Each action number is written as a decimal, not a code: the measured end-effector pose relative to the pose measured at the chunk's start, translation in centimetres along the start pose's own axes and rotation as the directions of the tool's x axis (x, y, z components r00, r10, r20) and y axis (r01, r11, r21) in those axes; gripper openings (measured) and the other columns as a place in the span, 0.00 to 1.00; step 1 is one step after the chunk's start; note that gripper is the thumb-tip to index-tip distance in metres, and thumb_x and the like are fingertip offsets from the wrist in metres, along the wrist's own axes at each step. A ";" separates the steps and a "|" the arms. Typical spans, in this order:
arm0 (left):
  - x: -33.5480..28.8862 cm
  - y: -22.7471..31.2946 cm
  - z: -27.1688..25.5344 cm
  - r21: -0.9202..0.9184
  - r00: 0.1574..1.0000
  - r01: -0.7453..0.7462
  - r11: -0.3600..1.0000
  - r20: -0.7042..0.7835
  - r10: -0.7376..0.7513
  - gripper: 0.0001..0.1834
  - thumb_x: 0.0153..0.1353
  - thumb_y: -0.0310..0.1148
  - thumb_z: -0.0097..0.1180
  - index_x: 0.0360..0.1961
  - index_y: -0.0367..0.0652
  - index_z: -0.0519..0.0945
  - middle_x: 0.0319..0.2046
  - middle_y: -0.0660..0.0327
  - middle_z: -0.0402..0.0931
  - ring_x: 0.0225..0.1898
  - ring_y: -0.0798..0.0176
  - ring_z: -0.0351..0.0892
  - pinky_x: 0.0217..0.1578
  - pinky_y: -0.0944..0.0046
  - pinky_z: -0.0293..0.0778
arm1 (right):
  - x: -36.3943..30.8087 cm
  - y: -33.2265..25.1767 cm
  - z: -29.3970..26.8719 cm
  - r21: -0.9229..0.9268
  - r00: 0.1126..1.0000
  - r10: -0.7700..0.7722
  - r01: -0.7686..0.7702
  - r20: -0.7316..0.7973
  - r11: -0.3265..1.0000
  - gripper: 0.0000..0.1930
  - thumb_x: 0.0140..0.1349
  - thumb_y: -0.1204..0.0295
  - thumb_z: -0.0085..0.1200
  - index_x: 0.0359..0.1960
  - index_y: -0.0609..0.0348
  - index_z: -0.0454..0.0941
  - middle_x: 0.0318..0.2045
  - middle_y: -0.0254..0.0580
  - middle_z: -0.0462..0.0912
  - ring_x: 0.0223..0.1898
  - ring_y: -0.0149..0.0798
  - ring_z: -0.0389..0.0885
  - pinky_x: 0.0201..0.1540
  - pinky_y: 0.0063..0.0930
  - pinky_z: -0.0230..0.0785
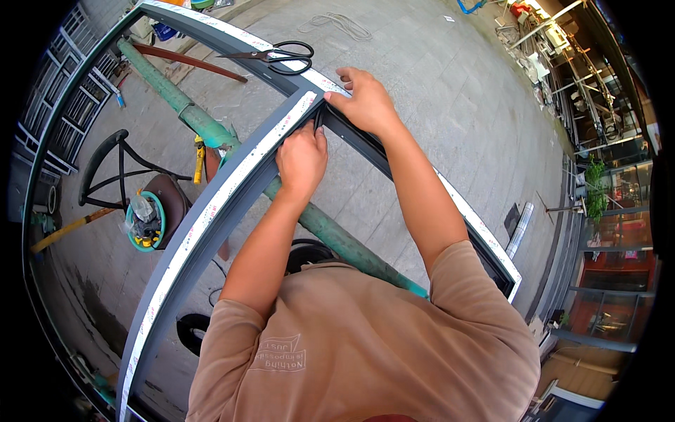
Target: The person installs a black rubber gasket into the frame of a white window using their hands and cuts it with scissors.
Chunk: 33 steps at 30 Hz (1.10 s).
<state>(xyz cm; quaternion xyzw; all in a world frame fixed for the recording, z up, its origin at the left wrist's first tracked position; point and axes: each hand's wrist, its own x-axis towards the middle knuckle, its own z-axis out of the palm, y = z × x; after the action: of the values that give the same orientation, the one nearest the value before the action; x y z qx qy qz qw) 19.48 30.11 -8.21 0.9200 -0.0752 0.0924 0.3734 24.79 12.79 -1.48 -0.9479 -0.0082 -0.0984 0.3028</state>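
A large grey window frame [242, 151] with white printed protective film on its faces lies before me. My left hand [302, 160] is at the inner corner where a crossbar meets the outer bar. Its thumb and fingers are pinched around a piece of black strip [318, 118] at the groove; the fingertips are partly hidden. My right hand [365, 104] rests on the outer bar just right of that joint, fingers apart and thumb on the film, gripping nothing. Black-handled scissors [267, 55] lie across the outer bar, beyond my hands.
Beneath the frame runs a green pipe [330, 235]. At left, a turquoise basin [162, 219] of small parts sits on a brown chair seat [181, 204]. A yellow tool [200, 160] hangs near the pipe. Coiled rope [341, 25] lies on the paving; stacked metal lengths [598, 91] stand far right.
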 end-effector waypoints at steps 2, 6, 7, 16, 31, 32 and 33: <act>0.0 0.3 0.3 -0.018 1.000 0.006 1.000 -0.018 -0.007 0.20 0.77 0.40 0.59 0.55 0.36 0.91 0.42 0.38 0.90 0.44 0.32 0.91 0.50 0.37 0.84 | -1.7 0.8 0.0 -0.086 0.997 -0.006 0.012 0.074 0.996 0.37 0.63 0.57 0.74 0.71 0.62 0.80 0.62 0.63 0.87 0.61 0.58 0.88 0.63 0.47 0.81; 0.5 -0.7 1.2 -0.036 0.999 0.047 0.998 -0.016 -0.048 0.19 0.78 0.42 0.58 0.49 0.38 0.92 0.39 0.41 0.91 0.43 0.35 0.91 0.50 0.41 0.83 | -3.1 0.3 1.1 -0.202 1.000 0.003 -0.003 0.004 0.979 0.35 0.63 0.58 0.74 0.70 0.59 0.81 0.56 0.60 0.90 0.56 0.61 0.90 0.59 0.51 0.82; 0.7 -0.6 1.2 -0.047 0.998 0.058 0.997 -0.002 -0.059 0.19 0.78 0.42 0.58 0.47 0.38 0.92 0.38 0.43 0.91 0.43 0.35 0.91 0.50 0.42 0.83 | -3.1 0.0 1.3 -0.229 0.999 0.031 -0.033 -0.013 0.973 0.34 0.63 0.58 0.74 0.68 0.59 0.82 0.54 0.59 0.90 0.54 0.61 0.91 0.58 0.51 0.83; 1.0 0.8 0.9 -0.037 0.990 0.143 0.989 -0.006 -0.144 0.22 0.79 0.44 0.56 0.37 0.40 0.92 0.30 0.46 0.90 0.38 0.38 0.91 0.47 0.44 0.82 | -2.3 -0.9 1.9 -0.206 0.978 0.192 -0.204 -0.075 0.957 0.22 0.60 0.58 0.73 0.52 0.58 0.89 0.41 0.54 0.94 0.45 0.60 0.94 0.50 0.51 0.85; 1.2 0.8 0.7 -0.072 0.988 0.154 0.986 0.026 -0.152 0.19 0.77 0.43 0.57 0.38 0.40 0.90 0.34 0.43 0.89 0.42 0.32 0.90 0.50 0.37 0.81 | -3.1 -1.0 1.4 -0.298 0.992 0.127 -0.126 -0.017 0.946 0.28 0.60 0.57 0.79 0.54 0.61 0.82 0.50 0.53 0.91 0.51 0.59 0.93 0.53 0.49 0.86; 1.2 1.0 0.6 -0.085 0.987 0.159 0.984 0.034 -0.157 0.19 0.77 0.43 0.57 0.38 0.40 0.90 0.33 0.43 0.90 0.42 0.33 0.90 0.50 0.37 0.81 | -3.2 -1.1 1.3 -0.298 0.992 0.122 -0.121 -0.015 0.947 0.27 0.61 0.56 0.78 0.54 0.61 0.82 0.50 0.53 0.91 0.51 0.59 0.93 0.53 0.50 0.86; 1.4 1.2 0.4 -0.092 0.985 0.169 0.981 0.036 -0.166 0.19 0.77 0.43 0.56 0.37 0.40 0.91 0.33 0.44 0.90 0.42 0.33 0.90 0.50 0.38 0.81 | -3.2 -1.1 1.2 -0.297 0.993 0.116 -0.115 -0.013 0.948 0.27 0.62 0.56 0.78 0.53 0.61 0.83 0.49 0.54 0.91 0.51 0.58 0.93 0.53 0.50 0.86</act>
<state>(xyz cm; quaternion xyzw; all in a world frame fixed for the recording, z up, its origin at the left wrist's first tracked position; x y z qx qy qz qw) 20.61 28.88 -7.40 0.9055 -0.0071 0.0439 0.4220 21.78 14.55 -2.41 -0.9817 0.0615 -0.0784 0.1621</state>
